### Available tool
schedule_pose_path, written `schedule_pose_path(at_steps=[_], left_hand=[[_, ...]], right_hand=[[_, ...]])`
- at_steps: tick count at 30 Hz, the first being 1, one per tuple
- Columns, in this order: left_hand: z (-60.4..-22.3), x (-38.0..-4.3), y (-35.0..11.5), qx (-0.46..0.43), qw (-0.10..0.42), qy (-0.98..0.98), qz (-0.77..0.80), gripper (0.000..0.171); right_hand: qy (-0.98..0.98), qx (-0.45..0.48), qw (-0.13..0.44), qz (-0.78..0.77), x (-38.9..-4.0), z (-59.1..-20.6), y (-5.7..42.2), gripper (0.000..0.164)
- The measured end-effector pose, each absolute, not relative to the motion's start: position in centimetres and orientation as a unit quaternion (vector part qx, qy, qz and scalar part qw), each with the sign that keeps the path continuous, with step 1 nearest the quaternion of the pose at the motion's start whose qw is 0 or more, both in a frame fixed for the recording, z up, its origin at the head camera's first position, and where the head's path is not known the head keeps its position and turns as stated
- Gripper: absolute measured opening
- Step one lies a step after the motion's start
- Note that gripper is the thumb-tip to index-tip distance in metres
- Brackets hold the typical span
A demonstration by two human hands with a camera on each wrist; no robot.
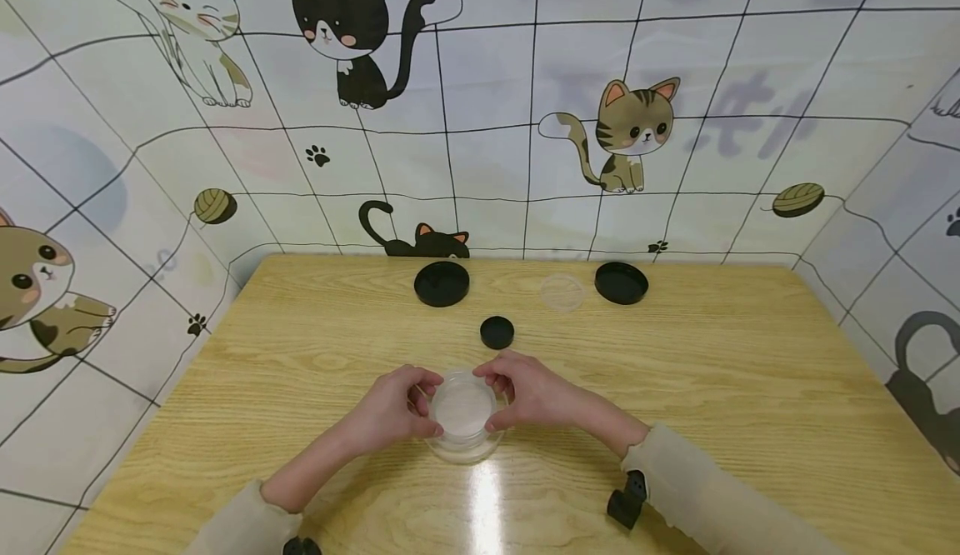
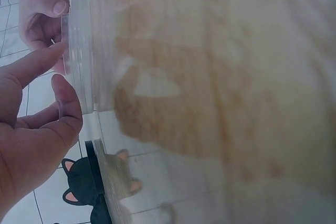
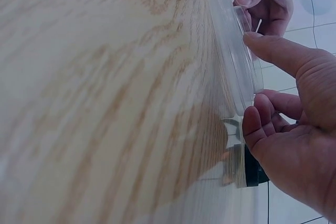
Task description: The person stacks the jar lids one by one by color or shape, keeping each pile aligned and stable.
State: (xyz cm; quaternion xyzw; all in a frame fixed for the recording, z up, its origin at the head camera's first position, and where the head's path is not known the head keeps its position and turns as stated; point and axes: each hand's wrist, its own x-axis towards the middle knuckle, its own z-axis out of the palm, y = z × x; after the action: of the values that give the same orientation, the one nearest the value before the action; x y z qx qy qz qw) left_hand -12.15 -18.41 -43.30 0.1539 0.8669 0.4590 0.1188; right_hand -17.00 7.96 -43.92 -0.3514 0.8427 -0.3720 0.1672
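Near the middle of the table, a clear round dish [image 1: 463, 409] sits over a wider clear round piece [image 1: 463, 455], whose rim shows toward the front. On the left side, my left hand [image 1: 396, 409] holds the upper dish's edge between thumb and fingers. Opposite it, my right hand [image 1: 528, 392] holds the right edge the same way. In the left wrist view the stacked clear walls [image 2: 86, 51] stand low against the table, with thumb and fingertips at the upper rim. The right wrist view shows the right thumb [image 3: 254, 39] on the dish's rim.
Behind the hands lies a small black round lid [image 1: 497, 332]. Two larger black lids [image 1: 442, 284] [image 1: 622, 282] lie at the table's back edge, with a thin clear disc [image 1: 562, 292] between them. A cat-patterned wall covering [image 1: 487, 163] rises behind the wooden table [image 1: 712, 372].
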Motion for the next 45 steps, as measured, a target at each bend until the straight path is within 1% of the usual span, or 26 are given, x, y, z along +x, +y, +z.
schedule_pose_path(at_steps=[15, 29, 45], left_hand=[[-42.7, -12.2, -18.4, 0.151, 0.136, 0.857, 0.474, 0.061], [-42.6, -13.0, -18.9, 0.151, 0.140, 0.858, 0.472, 0.061], [-41.6, -14.2, -19.8, 0.154, 0.120, 0.853, 0.484, 0.061]], right_hand=[[0.839, -0.351, 0.170, -0.379, -17.0, -43.8, 8.1, 0.065], [0.835, -0.354, 0.171, -0.384, -17.1, -43.6, 8.1, 0.066], [0.838, -0.336, 0.158, -0.399, -17.4, -43.0, 8.9, 0.062]])
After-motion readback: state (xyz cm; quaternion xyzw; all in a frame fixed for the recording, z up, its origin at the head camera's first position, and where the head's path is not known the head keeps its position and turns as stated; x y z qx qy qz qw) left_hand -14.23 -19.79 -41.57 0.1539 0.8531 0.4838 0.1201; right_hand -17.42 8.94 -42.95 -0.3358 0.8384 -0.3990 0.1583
